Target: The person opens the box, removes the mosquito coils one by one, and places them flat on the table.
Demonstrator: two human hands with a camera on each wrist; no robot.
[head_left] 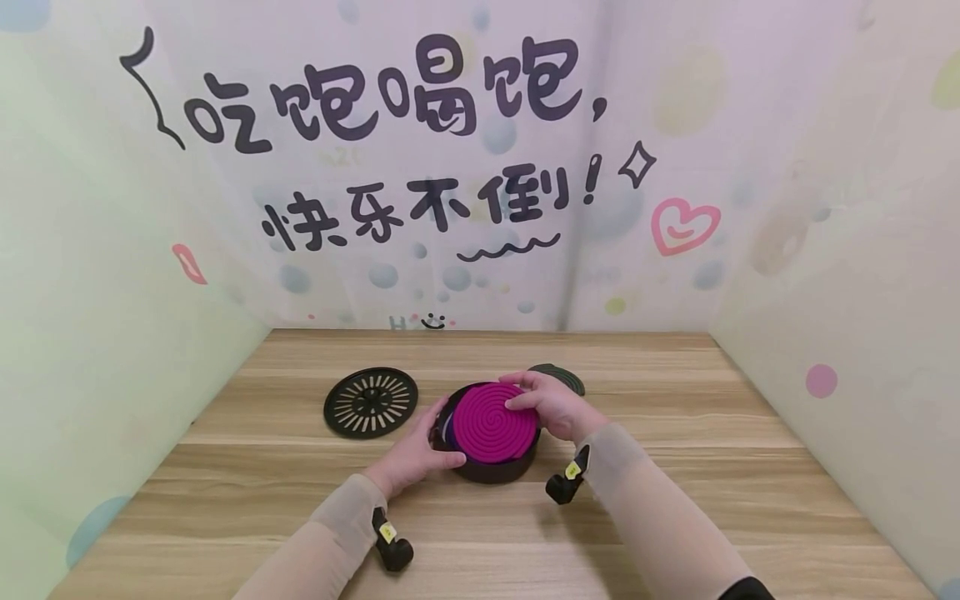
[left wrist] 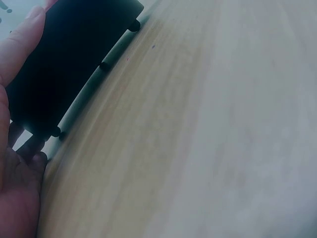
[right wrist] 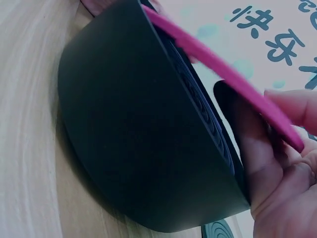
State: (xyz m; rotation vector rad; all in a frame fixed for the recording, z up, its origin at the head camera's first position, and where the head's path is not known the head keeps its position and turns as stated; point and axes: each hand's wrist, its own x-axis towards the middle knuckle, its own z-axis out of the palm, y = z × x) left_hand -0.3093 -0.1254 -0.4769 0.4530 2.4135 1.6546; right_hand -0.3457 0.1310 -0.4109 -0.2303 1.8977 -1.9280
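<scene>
A magenta spiral-grooved coaster (head_left: 497,422) overlaps the mouth of a round black holder (head_left: 491,473). My right hand (head_left: 557,407) pinches the coaster's right edge between thumb and fingers. In the right wrist view the coaster (right wrist: 237,82) tilts, its held side raised above the rim and its other side down at it. Dark coasters (right wrist: 200,101) with the same spiral grooves lie inside the holder. My left hand (head_left: 414,457) grips the holder from the left, thumb in front and fingers around the far side. Small round feet show under the holder (left wrist: 74,54) in the left wrist view.
A round black slotted disc (head_left: 371,399) lies on the wooden table (head_left: 247,475) left of the holder. Behind my right hand is a dark green grooved coaster (head_left: 562,379). Printed white walls (head_left: 450,292) enclose the table at the back and both sides.
</scene>
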